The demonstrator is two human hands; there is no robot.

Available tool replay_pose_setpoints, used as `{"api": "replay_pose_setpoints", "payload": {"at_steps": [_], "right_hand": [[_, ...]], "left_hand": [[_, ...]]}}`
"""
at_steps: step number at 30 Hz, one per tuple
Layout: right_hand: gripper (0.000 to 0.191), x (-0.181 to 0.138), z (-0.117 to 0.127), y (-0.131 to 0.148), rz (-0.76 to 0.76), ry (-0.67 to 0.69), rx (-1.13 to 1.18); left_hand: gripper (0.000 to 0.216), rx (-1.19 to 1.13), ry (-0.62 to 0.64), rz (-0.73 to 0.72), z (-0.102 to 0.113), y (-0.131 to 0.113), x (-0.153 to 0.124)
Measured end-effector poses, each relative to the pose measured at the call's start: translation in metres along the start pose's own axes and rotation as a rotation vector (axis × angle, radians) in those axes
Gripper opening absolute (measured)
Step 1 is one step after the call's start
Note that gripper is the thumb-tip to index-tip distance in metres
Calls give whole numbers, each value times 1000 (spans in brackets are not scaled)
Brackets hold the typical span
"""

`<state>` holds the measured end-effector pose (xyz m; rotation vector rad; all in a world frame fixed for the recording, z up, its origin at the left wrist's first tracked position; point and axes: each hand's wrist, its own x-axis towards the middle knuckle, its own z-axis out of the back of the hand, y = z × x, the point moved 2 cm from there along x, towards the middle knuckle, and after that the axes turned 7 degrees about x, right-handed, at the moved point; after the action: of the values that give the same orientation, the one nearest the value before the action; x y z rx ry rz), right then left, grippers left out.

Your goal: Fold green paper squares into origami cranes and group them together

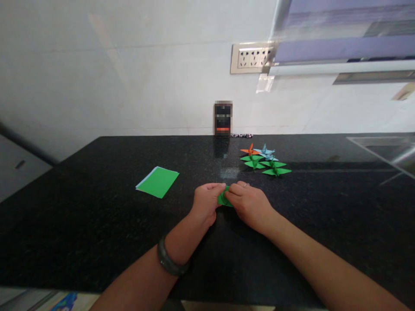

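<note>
Both my hands meet over a small folded piece of green paper [224, 199] on the black stone counter [97, 224]. My left hand [206, 204] pinches its left side with curled fingers. My right hand [249, 204], a ring on one finger, presses and grips the right side. Most of the paper is hidden between the fingers. A dark bangle sits on my left wrist.
A stack of green paper sheets [158, 182] lies to the left. Several finished paper cranes [264, 160], green, orange and blue, sit behind my right hand. A small dark device [223, 119] leans on the tiled wall under a socket strip [253, 58]. A sink edge [382, 149] shows at right.
</note>
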<state>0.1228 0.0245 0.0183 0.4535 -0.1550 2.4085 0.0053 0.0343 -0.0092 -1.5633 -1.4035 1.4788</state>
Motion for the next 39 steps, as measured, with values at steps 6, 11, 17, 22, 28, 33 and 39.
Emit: {"api": "replay_pose_setpoints", "payload": {"at_steps": [6, 11, 17, 22, 28, 33, 39], "right_hand": [[13, 0, -1, -2, -15, -6, -6], [11, 0, -2, -2, -26, 14, -19], [13, 1, -1, -2, -40, 62, 9], [14, 0, 0, -3, -50, 54, 2], [14, -1, 0, -7, -84, 36, -8], [14, -3, 1, -9, -112, -3, -5], [19, -5, -3, -14, -208, -161, 110]], "left_hand": [[23, -59, 66, 30, -1, -1, -2], [20, -40, 84, 30, 0, 1, 1], [13, -22, 87, 39, 0, 3, 2], [9, -31, 83, 44, -1, 1, 1], [6, -94, 162, 62, -2, -1, -2], [2, -124, 234, 47, -5, -3, -4], [9, -51, 215, 15, -4, -6, -5]]}}
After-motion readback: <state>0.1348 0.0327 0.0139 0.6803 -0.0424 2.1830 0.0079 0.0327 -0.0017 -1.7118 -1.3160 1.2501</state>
